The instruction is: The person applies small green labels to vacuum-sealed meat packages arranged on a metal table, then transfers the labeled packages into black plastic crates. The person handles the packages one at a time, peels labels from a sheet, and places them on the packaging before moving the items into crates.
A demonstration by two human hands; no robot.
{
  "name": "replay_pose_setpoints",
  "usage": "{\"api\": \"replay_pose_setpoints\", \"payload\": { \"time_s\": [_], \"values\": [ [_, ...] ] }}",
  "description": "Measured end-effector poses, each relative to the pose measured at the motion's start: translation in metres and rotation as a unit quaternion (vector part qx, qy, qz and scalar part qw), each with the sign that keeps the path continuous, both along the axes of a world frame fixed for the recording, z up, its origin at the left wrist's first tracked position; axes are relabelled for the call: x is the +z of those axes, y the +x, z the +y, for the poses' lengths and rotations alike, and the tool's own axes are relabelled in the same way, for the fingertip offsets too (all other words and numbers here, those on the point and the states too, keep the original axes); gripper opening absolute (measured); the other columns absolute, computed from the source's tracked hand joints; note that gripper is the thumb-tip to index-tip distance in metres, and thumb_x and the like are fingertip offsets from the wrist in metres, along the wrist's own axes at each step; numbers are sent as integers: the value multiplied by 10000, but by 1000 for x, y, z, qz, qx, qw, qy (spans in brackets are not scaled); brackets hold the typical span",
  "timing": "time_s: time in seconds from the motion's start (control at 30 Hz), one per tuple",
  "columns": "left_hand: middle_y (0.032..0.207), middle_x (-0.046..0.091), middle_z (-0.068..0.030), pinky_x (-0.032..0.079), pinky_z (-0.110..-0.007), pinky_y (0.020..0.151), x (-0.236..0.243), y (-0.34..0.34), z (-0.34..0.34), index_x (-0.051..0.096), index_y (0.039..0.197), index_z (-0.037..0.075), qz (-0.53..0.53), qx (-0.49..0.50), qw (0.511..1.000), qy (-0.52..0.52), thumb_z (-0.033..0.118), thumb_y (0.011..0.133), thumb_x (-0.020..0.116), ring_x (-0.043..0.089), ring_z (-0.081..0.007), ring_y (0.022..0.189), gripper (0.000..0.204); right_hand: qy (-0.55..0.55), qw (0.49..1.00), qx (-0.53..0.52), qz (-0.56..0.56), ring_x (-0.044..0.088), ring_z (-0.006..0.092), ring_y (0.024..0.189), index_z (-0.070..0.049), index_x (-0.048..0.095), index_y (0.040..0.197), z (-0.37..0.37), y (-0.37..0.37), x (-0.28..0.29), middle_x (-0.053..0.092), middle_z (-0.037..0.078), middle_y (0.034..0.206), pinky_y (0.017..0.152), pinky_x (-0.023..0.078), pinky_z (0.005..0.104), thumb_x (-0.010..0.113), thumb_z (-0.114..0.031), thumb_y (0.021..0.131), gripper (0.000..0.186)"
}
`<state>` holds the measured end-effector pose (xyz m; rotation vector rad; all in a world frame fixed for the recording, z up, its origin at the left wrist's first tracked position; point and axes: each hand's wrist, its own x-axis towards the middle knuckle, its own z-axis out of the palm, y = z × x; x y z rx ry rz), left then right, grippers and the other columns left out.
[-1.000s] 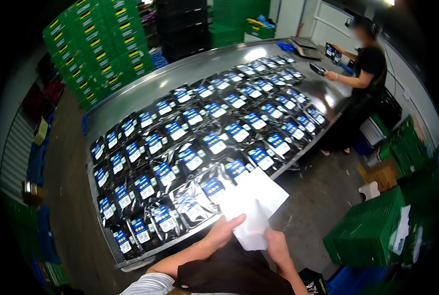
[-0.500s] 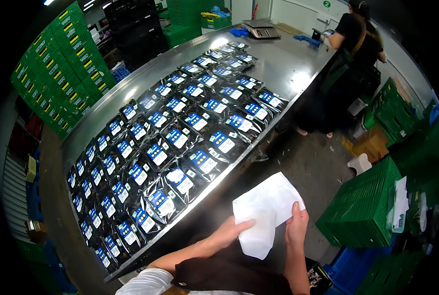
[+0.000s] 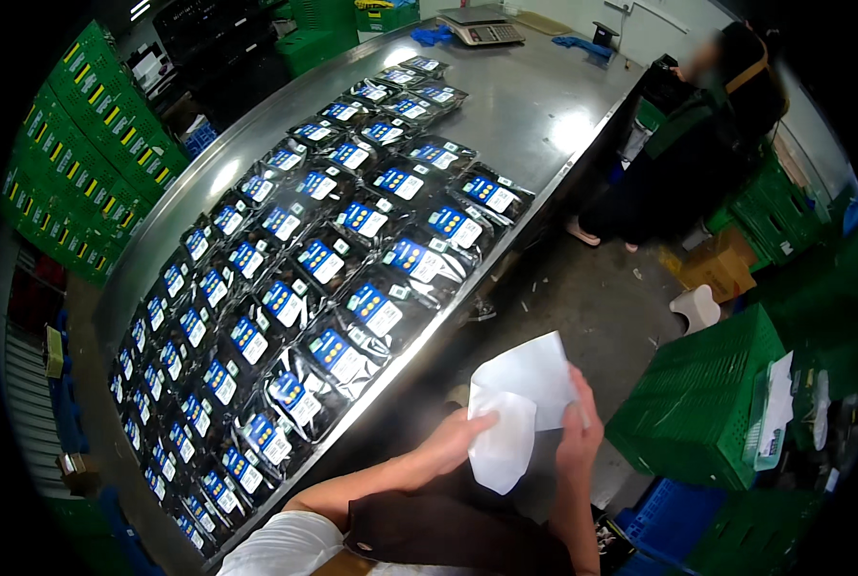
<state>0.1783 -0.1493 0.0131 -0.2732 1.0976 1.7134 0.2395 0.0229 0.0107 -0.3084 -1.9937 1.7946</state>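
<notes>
Head view: left hand point(image 3: 453, 444) raised from lower edge, forearm angled up-right, fingers curled loosely against lower white sheet point(image 3: 502, 446); right hand point(image 3: 579, 432) upright, fingers closed on right edge of upper white sheet point(image 3: 534, 372); sheets overlapping, long axis tilted from lower left to upper right, upper corner pointing up-right; held between both hands, over grey floor point(image 3: 592, 307), just right of steel table point(image 3: 534, 106) edge; table covered in rows of dark pouches point(image 3: 352, 298) with blue labels; green crates point(image 3: 698, 413) near right hand.

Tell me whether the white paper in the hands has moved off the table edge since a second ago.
Yes. The white paper lay over the steel table's near edge and the pouches; now it is right of that edge, over the floor, held by both hands.
</notes>
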Motion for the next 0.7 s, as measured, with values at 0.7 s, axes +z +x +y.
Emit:
{"api": "replay_pose_setpoints", "payload": {
  "time_s": [0.7],
  "values": [
    [1110,597,-178,529,-423,850,-60,-132,190,505,1197,-53,-78,129,988,-23,43,931,525,624,-301,987,283,367,889,251,-107,490,312,1191,-69,563,1201,144,-92,16,553,139,1221,1042,345,448,719,-196,715,526]
  ]
}}
